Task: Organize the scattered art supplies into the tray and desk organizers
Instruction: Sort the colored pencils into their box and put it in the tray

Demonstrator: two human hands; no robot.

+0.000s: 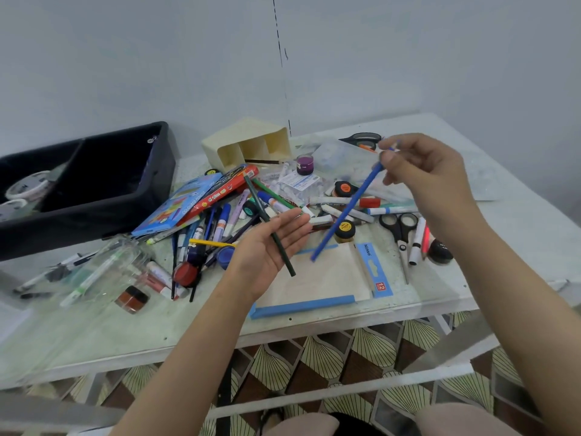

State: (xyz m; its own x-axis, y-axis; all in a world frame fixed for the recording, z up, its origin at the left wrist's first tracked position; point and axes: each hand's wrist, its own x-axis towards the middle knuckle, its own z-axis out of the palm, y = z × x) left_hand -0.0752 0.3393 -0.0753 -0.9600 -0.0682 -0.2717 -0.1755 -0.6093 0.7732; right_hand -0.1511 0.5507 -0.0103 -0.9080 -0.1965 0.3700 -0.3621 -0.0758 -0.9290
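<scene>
My left hand (pixel 270 247) lies palm up over the table's middle, fingers nearly straight, with a dark green pencil (pixel 259 202) lying across the palm. My right hand (pixel 424 177) is raised at the right and pinches the upper end of a blue pencil (pixel 345 212) that slants down to the left. A black tray (pixel 163 171) stands at the back left with tape rolls (pixel 28 185) inside. A cream desk organizer (pixel 220 146) lies on its side at the back centre. Pens, markers and paint pots (pixel 217 228) lie scattered between them.
Coloured pencil boxes (pixel 188 199) lean by the tray. Black scissors (pixel 399 228) and markers lie at the right. A toppled clear jar (pixel 110 269) lies front left. A blue-edged pencil case (pixel 314 305) lies under my left hand. The table's front edge (pixel 283 335) runs below.
</scene>
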